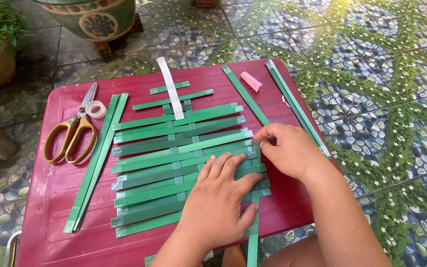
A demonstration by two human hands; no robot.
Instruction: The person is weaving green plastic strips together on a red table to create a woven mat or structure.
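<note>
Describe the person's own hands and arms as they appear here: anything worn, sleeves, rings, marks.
Both are bare. The left hand and right hand show no gloves, rings, watch or bracelet. Both forearms are uncovered as far as the picture edge, so no sleeve shows. The fingers have short, plain nails with no polish. No marks or bandages are visible.

left hand (218, 200) flat on green woven strips (174, 163), right hand (285, 148) pinching strip
</note>
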